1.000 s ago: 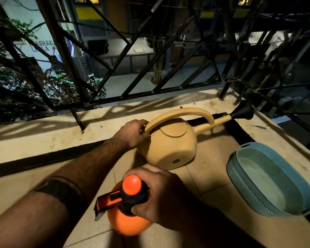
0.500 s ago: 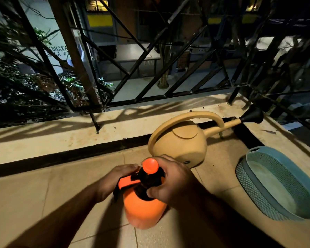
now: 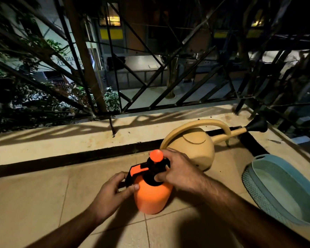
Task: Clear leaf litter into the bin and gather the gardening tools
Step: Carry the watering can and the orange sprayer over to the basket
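Orange sprayer (image 3: 153, 196) stands upright on tiled floor (image 3: 34, 199), approx mid-floor, well in from black strip along ledge (image 3: 61, 140).
R hand (image 3: 177, 171) wrapped round black pump head, fingers closed on it. L hand (image 3: 111, 192) half-curled, thumb pressed on bottle shoulder under trigger.
Watering can (image 3: 193, 146) just behind sprayer, spout twd far-right corner. Teal basket (image 3: 258, 194) near right edge, apart from both.
Handling (est.): rigid plastic, smooth and prob. slick; wt depends on fill, can't tell. Best hold = neck/pump head, w/ 2nd hand steadying body.
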A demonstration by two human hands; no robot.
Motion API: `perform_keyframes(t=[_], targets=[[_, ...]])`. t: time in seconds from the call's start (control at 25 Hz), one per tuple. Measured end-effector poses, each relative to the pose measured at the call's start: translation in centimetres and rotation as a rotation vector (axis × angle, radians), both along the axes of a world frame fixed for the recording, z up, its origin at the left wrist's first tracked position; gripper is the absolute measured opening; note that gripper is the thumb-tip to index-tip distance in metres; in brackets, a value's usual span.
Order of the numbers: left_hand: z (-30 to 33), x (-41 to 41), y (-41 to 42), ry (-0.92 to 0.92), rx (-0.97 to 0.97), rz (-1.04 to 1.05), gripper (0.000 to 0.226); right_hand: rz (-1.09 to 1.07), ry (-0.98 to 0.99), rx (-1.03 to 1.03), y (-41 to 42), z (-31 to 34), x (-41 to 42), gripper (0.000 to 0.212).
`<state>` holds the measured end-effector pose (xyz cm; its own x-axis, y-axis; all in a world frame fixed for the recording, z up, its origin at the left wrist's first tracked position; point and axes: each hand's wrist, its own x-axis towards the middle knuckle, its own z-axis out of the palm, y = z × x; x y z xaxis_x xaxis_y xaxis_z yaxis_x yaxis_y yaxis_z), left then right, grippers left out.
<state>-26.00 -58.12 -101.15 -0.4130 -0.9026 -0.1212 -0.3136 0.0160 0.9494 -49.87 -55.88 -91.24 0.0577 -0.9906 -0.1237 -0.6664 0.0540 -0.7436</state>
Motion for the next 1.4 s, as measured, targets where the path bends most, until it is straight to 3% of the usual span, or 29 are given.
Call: perform_keyframes(t=[0.08,0.2,0.28,0.44,0.68,0.88,1.04,1.12,1.24,1.4], targets=[[0.6,0.9,-1.0,0.015,0.026,0.01,0.026,-0.011,-0.006,0.017,-1.1,0.0,1.0,0.06],[0.3,2.7,-3.0,-0.033,0.05,0.106,0.061,-0.047,0.03,0.001,-2.8,-0.5,3.0,0.063],[0.2,3.4,-3.9,0.003,0.084,0.158,0.069,-0.056,0.124,-0.035,-3.7,-1.2,4.7,0.073],[0.7,5.0,-6.1,0.067,0.1,0.177,0.056,-0.191,0.112,0.053,-5.0,-2.6,6.8,0.112],[0.6,7.5,-8.6,0.185,0.242,0.204,0.041,-0.245,-0.033,0.07,-4.9,-5.6,11.0,0.136],[0.1,6.9,-9.7,0.26,0.308,0.304,0.043,-0.387,-0.128,0.082,-5.9,-8.1,12.7,0.136],[-0.3,6.7,-10.8,0.292,0.276,0.396,0.04,-0.316,-0.118,0.136,-7.1,-9.7,13.3,0.097],[-0.4,6.7,-11.4,0.31,0.196,0.417,0.046,-0.357,-0.15,0.079,-7.5,-10.0,13.6,0.091],[-0.4,6.6,-11.1,0.327,0.167,0.404,0.075,-0.366,-0.195,0.059,-8.0,-10.4,14.9,0.088],[-1.0,5.4,-9.2,0.309,0.3,0.41,0.06,-0.419,-0.31,0.116,-8.2,-10.9,15.5,0.096]])
